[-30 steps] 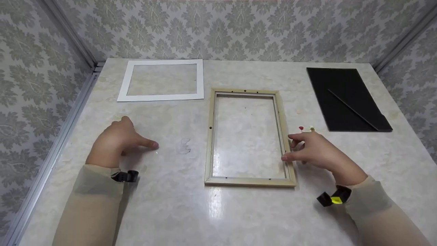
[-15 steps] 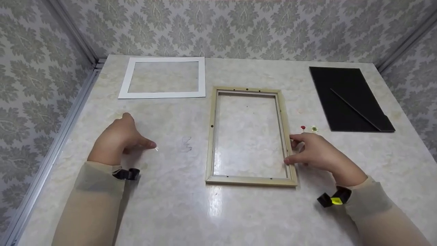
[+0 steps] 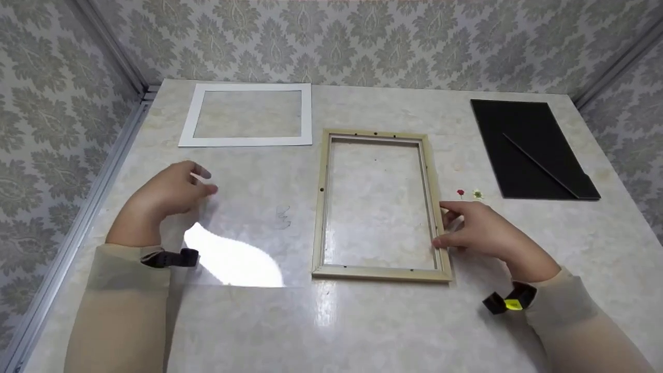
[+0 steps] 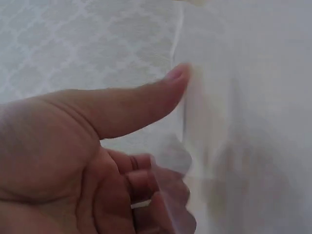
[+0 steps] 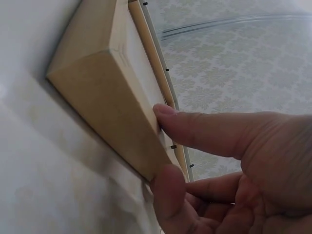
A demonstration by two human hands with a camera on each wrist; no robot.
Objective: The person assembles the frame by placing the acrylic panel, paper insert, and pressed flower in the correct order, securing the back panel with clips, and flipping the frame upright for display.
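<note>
In the head view my left hand (image 3: 176,189) holds the left edge of a clear plastic sheet (image 3: 238,261), which shows mainly by a bright glare. The left wrist view has the thumb on one side of the clear sheet (image 4: 209,112) and the curled fingers on its other side, partly seen through it. My right hand (image 3: 481,230) pinches the right side of a light wooden picture frame (image 3: 380,274), thumb on the inner edge and fingers outside. Close up in the right wrist view, the wooden frame (image 5: 112,112) stands just beyond the fingertips.
A white mat border (image 3: 246,141) lies at the back left. At the back right is a black backing board (image 3: 518,124) with a stand flap. A small red flower (image 3: 460,192) and a pale flower (image 3: 477,194) lie beyond my right hand. A faint wavy outline (image 3: 283,216) shows left of the frame.
My left hand has risen from the tabletop and moved left and away from me, tilting the clear sheet so that a large glare appears. My right hand stays on the frame.
</note>
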